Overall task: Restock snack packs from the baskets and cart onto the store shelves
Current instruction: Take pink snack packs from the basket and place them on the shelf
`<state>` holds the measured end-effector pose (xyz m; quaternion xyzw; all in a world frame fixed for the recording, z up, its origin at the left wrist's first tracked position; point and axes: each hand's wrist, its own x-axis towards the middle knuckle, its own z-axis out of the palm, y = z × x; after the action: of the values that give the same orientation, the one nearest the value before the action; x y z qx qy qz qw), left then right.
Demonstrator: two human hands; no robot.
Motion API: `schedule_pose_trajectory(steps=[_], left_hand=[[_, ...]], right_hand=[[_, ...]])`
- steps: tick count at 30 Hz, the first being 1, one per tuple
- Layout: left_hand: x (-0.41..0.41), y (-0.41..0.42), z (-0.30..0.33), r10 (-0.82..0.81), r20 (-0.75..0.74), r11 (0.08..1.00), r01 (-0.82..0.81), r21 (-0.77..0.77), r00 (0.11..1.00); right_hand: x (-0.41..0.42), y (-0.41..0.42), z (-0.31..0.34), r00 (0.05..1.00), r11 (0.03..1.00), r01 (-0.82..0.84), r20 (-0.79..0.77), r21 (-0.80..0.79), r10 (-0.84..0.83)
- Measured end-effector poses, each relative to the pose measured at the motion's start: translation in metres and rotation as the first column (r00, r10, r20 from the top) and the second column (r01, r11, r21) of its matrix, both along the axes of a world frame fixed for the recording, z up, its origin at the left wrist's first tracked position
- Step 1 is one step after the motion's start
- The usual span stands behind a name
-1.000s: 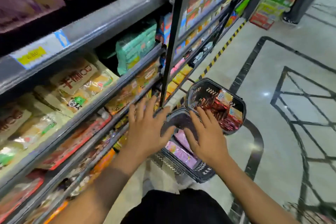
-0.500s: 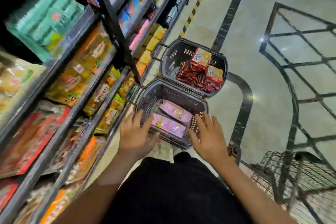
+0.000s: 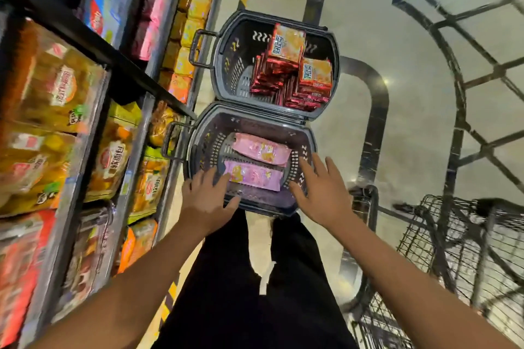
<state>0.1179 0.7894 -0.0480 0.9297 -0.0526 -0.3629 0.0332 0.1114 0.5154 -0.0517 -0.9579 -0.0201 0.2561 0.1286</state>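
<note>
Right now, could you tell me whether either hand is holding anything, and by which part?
Nothing is held. The left hand and right hand reach, fingers spread, over the near basket and its pink packs.

2 dark plastic baskets (image 3: 323,45) (perforated walls), glossy foil packs (image 3: 266,82), wire metal cart (image 3: 453,249), polished floor (image 3: 419,93).

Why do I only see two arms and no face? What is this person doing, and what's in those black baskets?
The camera sits on the person's head and looks down, so you see only their arms and dark trousers. No robot here, just two bare hands. The left hand and right hand reach with open fingers into the near basket, which stands on the floor and holds two pink snack packs. Neither hand holds anything yet. The far basket holds a pile of red and orange packs. The store shelves, on the left, are full of snacks. A wire cart stands at the right.
</note>
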Motion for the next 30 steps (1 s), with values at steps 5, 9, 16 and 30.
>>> schedule_pose_trajectory(steps=[5, 9, 16, 30], left_hand=[[0.040, 0.003, -0.058, -0.114, -0.047, 0.992, 0.111, -0.053, 0.992], [0.069, 0.009, -0.127, -0.248, -0.167, 0.968, 0.249, -0.016, 0.954], [0.093, 0.014, -0.252, -0.301, -0.271, 0.950, 0.311, -0.007, 0.914], [0.070, -0.003, -0.504, -0.203, -0.300, 0.979, 0.192, -0.066, 0.932]], right_hand=[[0.007, 0.014, -0.054, 0.991, 0.996, 0.088, -0.101, 0.031, -0.085], [0.002, 0.016, -0.112, 0.968, 0.993, 0.119, -0.224, 0.024, -0.111], [0.027, 0.010, -0.222, 0.914, 0.994, 0.111, -0.390, -0.014, -0.108], [0.113, 0.003, -0.492, 0.843, 0.962, 0.266, -0.471, -0.054, -0.259]])
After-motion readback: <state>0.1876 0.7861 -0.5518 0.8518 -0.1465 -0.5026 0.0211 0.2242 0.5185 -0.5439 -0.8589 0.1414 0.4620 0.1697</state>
